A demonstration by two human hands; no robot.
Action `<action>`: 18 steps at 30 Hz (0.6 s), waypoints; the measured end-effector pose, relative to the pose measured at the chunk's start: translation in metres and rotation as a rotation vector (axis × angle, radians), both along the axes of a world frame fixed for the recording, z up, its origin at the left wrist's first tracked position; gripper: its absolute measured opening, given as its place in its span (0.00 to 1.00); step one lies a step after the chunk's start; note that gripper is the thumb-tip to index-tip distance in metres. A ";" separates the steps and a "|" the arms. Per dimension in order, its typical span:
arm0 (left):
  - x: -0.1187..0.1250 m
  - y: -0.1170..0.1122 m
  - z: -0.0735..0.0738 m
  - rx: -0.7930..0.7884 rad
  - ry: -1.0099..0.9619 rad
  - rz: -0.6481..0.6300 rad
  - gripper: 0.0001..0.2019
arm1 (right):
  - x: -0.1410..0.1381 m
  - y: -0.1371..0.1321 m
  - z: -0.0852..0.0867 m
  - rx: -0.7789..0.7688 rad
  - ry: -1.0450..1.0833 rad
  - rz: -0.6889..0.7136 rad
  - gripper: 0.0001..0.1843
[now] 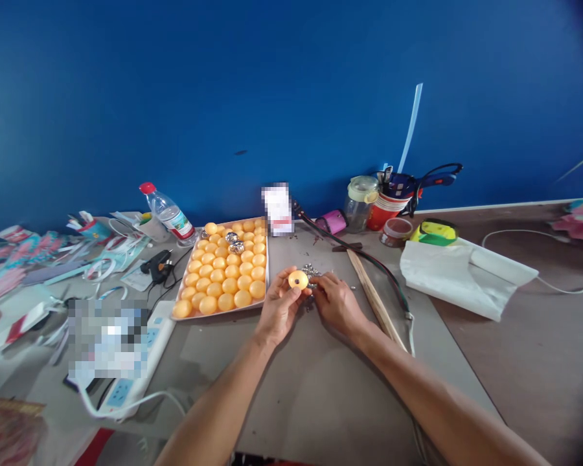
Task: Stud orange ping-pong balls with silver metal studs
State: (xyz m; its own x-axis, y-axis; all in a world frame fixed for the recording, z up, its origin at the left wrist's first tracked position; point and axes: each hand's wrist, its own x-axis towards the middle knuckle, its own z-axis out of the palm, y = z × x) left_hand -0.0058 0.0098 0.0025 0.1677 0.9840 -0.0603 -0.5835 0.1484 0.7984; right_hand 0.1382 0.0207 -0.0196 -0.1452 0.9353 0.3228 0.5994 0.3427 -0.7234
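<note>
My left hand [278, 310] is closed on a round orange ball [298, 279] with a small dark hole facing me, held above the grey table. My right hand [337, 301] is beside it, fingers pinched next to the ball over a small heap of shiny metal parts [311, 270]; what it pinches is too small to name. Left of my hands lies a tray [223, 312] filled with several rows of the same orange balls, with a couple of silver pieces [234, 242] on top at the far end.
A white power strip [140, 362] and cables lie at the left, with a black glue gun [158, 265] and a water bottle [168, 211]. A wooden stick [374, 299], folded white cloth [459, 275], jar [360, 202] and red cup of tools [388, 202] stand at the right. Blue wall behind.
</note>
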 end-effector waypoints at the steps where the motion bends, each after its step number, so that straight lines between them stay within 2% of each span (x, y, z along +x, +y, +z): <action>1: 0.000 0.000 0.000 0.003 0.000 0.001 0.21 | 0.000 -0.001 -0.001 0.013 -0.073 0.008 0.13; 6: 0.000 -0.001 0.001 0.012 0.014 -0.002 0.20 | -0.001 -0.003 0.001 0.026 -0.202 0.012 0.12; 10: -0.001 0.000 0.000 0.020 0.035 0.035 0.19 | 0.003 -0.001 0.002 0.096 -0.244 -0.131 0.13; 14: -0.002 0.002 -0.002 0.041 0.072 0.053 0.18 | 0.007 0.003 -0.007 0.140 -0.294 -0.253 0.21; 18: -0.002 0.001 -0.003 0.042 0.121 0.044 0.18 | 0.005 0.000 -0.017 0.017 -0.429 -0.305 0.30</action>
